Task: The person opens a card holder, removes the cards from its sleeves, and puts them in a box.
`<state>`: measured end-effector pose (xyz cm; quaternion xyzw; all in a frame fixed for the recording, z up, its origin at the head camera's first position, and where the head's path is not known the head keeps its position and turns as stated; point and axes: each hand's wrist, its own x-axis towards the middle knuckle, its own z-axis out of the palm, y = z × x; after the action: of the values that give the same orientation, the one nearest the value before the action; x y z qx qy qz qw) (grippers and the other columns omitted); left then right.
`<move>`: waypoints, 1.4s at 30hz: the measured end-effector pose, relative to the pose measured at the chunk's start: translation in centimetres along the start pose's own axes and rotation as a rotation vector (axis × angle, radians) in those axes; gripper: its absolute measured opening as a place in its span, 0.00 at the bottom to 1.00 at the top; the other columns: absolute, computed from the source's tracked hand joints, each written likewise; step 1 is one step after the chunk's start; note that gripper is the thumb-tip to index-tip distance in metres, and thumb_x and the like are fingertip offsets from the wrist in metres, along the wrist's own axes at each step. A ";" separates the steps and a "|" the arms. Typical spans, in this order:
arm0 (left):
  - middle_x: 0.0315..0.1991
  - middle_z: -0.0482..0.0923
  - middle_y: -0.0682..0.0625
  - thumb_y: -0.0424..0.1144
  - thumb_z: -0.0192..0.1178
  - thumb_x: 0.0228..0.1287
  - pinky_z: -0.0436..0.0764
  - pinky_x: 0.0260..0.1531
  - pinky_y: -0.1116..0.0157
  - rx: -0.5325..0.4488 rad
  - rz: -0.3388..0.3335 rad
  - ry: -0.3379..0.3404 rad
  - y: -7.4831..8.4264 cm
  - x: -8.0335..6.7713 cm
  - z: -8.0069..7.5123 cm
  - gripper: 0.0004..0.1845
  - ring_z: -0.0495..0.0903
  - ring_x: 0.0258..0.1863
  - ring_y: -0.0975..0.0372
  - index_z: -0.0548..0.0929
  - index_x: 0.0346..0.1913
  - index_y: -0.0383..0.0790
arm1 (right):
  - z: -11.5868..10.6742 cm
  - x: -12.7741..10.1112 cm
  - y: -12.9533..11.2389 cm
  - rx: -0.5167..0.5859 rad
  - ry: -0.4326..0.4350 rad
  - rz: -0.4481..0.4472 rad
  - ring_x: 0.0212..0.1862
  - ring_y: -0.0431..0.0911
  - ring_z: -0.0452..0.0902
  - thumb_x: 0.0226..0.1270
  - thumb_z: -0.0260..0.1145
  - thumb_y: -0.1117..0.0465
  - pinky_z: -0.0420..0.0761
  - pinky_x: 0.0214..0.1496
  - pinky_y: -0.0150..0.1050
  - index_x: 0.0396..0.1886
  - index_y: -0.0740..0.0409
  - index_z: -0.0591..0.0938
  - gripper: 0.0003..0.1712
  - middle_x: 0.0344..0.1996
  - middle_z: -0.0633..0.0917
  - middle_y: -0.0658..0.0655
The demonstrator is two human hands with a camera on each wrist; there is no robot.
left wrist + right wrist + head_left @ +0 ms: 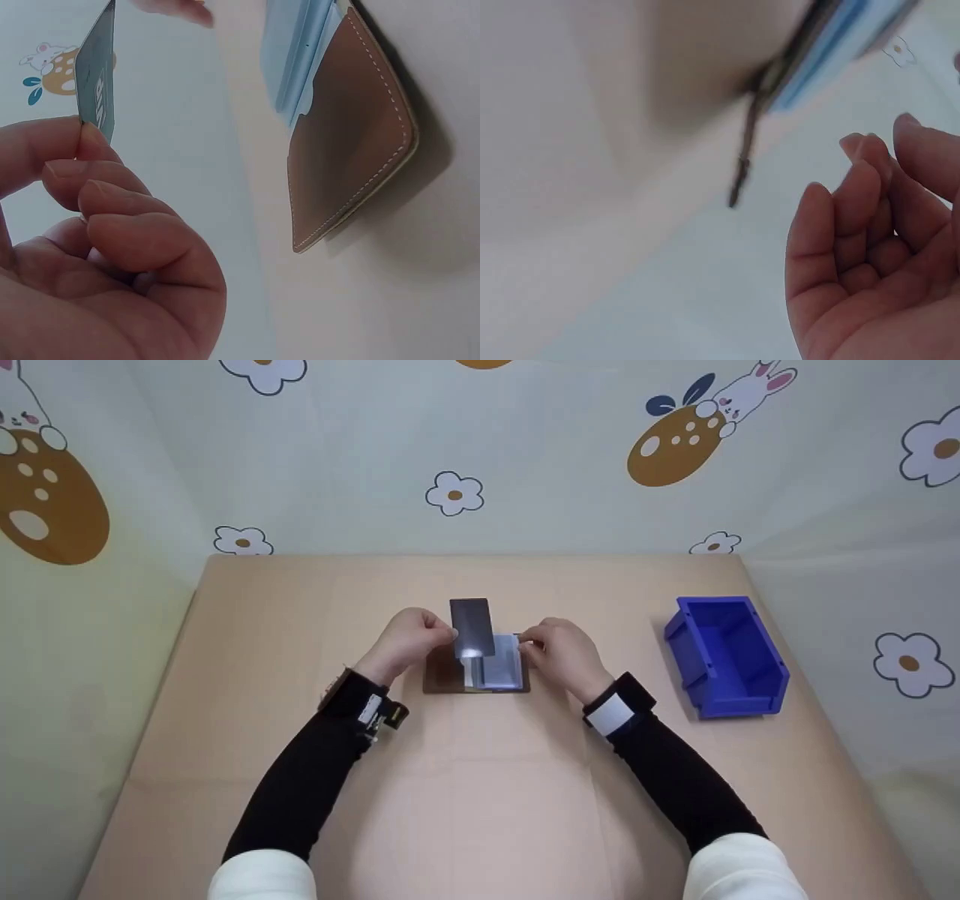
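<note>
A brown leather card wallet [442, 675] lies open on the table, with pale blue cards [501, 666] tucked in it. My left hand [444, 633] pinches a dark card [472, 626] by its left edge and holds it upright just above the wallet. In the left wrist view the card [97, 75] sits between thumb and fingers [90, 176], left of the wallet [352, 135]. My right hand [529, 643] hovers at the wallet's right edge, fingers [855, 195] loosely curled with nothing in them. Whether it touches the wallet [744, 150] I cannot tell.
A blue plastic bin [724, 656] stands at the right side of the tan table [480, 795], and nothing shows inside it. Patterned fabric walls close in the back and both sides. Bare tabletop lies in front of the wallet.
</note>
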<state>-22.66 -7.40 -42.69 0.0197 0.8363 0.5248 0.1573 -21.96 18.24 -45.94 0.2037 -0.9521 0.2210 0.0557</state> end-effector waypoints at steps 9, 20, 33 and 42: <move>0.22 0.69 0.53 0.37 0.63 0.62 0.64 0.27 0.66 0.003 0.042 0.004 0.6 -0.5 0.9 0.10 0.66 0.25 0.61 0.80 0.25 0.37 | -2.0 0.4 -1.7 0.173 0.056 0.013 0.31 0.45 0.72 0.69 0.67 0.59 0.72 0.36 0.40 0.37 0.58 0.89 0.08 0.29 0.81 0.52; 0.23 0.73 0.53 0.38 0.64 0.63 0.68 0.27 0.67 0.024 0.071 -0.007 1.2 -0.8 2.0 0.08 0.70 0.27 0.62 0.83 0.29 0.36 | -1.9 0.3 -2.9 0.197 0.027 0.027 0.30 0.46 0.72 0.71 0.65 0.56 0.71 0.34 0.40 0.36 0.60 0.87 0.12 0.27 0.79 0.53; 0.24 0.74 0.55 0.38 0.63 0.64 0.68 0.27 0.68 0.040 0.088 -0.016 1.1 -0.6 2.7 0.09 0.69 0.24 0.64 0.83 0.28 0.37 | -1.8 -0.1 -2.9 0.169 0.054 0.075 0.28 0.46 0.70 0.71 0.65 0.55 0.69 0.33 0.41 0.30 0.59 0.84 0.13 0.24 0.76 0.52; 0.27 0.77 0.54 0.38 0.63 0.64 0.69 0.31 0.67 0.041 0.111 -0.008 0.9 -0.5 3.0 0.09 0.71 0.26 0.63 0.83 0.27 0.37 | -1.7 -0.1 -3.0 0.207 0.041 0.123 0.29 0.47 0.70 0.72 0.64 0.56 0.68 0.33 0.40 0.30 0.59 0.82 0.13 0.24 0.75 0.52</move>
<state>-21.44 -4.50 -42.97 0.0711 0.8439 0.5155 0.1308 -20.64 16.54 -43.27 0.1451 -0.9335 0.3253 0.0404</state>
